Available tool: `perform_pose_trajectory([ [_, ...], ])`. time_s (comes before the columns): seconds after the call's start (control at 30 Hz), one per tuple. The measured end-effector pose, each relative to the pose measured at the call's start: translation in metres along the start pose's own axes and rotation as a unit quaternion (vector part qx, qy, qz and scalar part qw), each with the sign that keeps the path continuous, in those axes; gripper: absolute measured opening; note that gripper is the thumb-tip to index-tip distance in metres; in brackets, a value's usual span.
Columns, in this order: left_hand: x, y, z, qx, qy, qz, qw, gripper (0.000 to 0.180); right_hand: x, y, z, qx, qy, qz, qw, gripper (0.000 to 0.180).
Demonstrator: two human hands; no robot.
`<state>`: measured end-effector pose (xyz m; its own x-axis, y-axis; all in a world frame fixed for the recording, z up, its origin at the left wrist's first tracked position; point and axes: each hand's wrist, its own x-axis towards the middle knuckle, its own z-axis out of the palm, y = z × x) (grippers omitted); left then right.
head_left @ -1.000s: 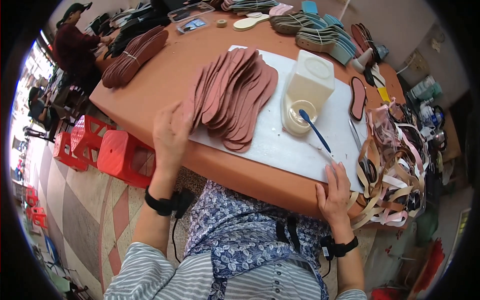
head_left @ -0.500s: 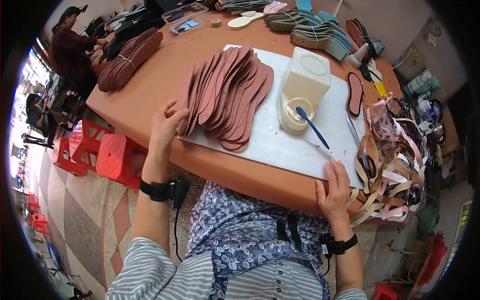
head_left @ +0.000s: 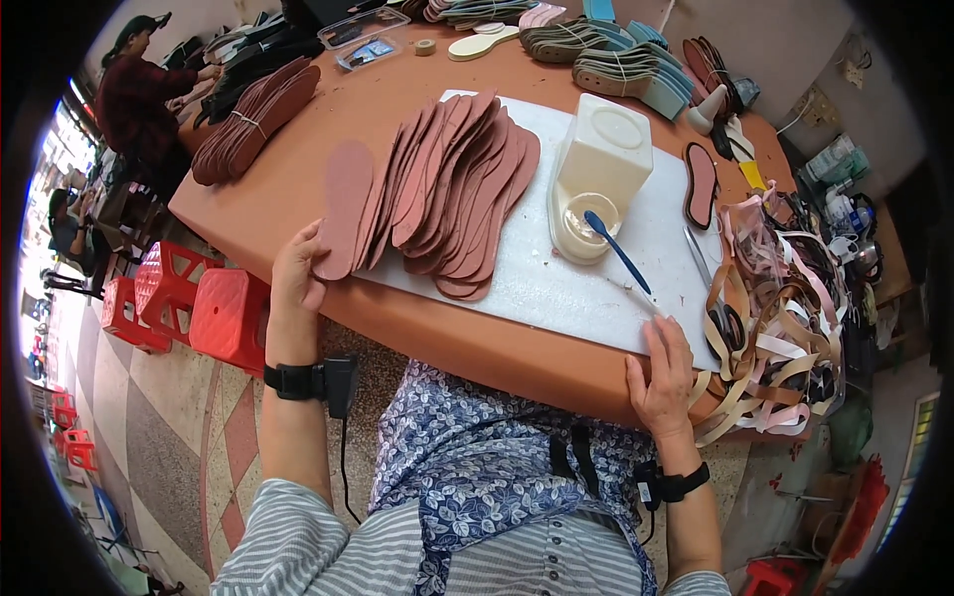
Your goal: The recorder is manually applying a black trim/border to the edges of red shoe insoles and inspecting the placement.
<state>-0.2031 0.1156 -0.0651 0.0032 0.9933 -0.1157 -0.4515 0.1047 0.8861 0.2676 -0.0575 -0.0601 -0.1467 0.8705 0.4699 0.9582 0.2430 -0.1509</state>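
At the left end of a fanned stack of dusty-pink shoe insoles [head_left: 462,189], my left hand [head_left: 298,266] grips the edge of one insole [head_left: 347,204] between its closed fingers. That insole lies a little apart from the stack, partly over the brown table. My right hand [head_left: 664,382] rests at the front edge of the white board [head_left: 497,303], fingers stretched out and holding nothing. Just beyond its fingertips is a thin pale stick-like thing [head_left: 628,292]. A cream plastic container [head_left: 601,149] with an open mouth stands on the board, a blue-handled brush [head_left: 618,250] leaning in it.
A single black-edged insole [head_left: 701,186] and scissors [head_left: 728,330] lie to the right, beside a heap of straps [head_left: 780,338]. Tied insole bundles [head_left: 256,121] lie at the far left and back. Red stools [head_left: 229,313] stand left; a person [head_left: 144,94] works beyond.
My left hand has drawn one insole off the stack's left side, moving left and slightly down. My right hand stays in place.
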Motion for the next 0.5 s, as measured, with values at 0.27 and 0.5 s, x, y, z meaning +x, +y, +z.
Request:
perform_pose_trajectory([
  [0.27, -0.018, 0.001, -0.007, -0.105, 0.074, 0.039, 0.991, 0.051, 0.000, -0.001, 0.000, -0.001, -0.004, 0.000, 1.000, 0.046],
  [0.5, -0.029, 0.001, 0.014, -0.134, 0.006, 0.015, 0.991, 0.053, -0.001, 0.000, 0.000, -0.005, -0.007, 0.000, 1.000, 0.044],
])
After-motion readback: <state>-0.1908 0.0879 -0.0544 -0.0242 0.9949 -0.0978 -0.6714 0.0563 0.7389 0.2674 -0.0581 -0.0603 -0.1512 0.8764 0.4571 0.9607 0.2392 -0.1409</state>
